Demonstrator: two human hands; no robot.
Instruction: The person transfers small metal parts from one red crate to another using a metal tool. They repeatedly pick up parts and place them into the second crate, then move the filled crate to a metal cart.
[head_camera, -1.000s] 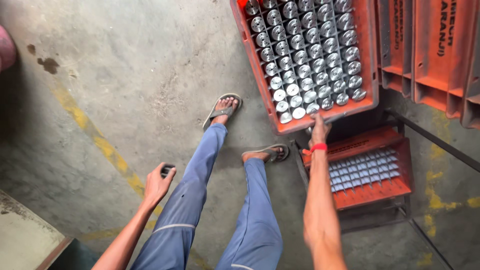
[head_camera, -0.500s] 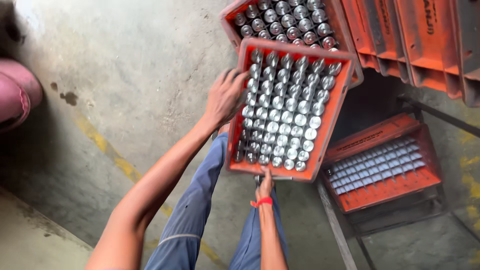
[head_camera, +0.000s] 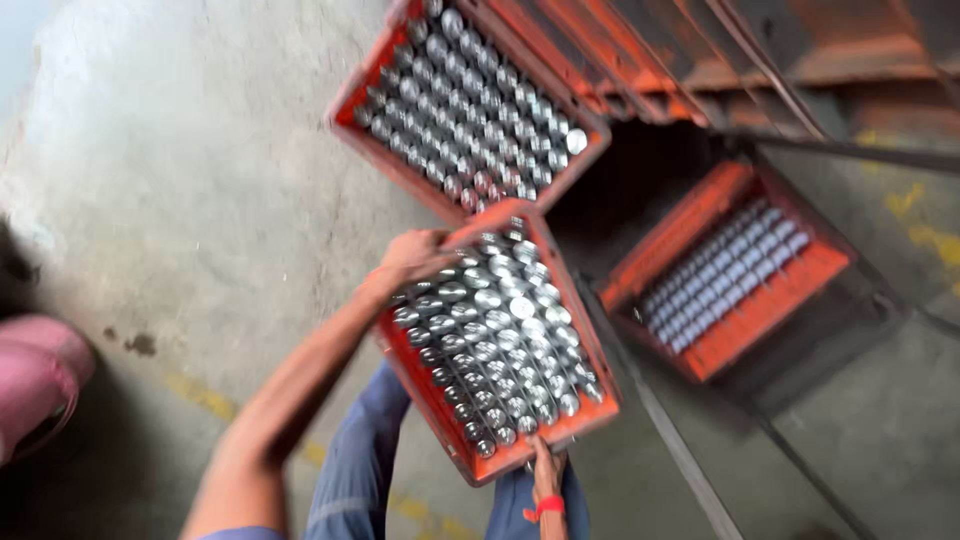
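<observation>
Left hand grips far rim of orange crate full of metal cans; right hand clasps near rim.

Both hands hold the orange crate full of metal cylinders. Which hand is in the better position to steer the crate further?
Probably the left hand: it grips the far top corner of the orange crate, its whole forearm in view. The right hand only supports the near edge from below.
</observation>
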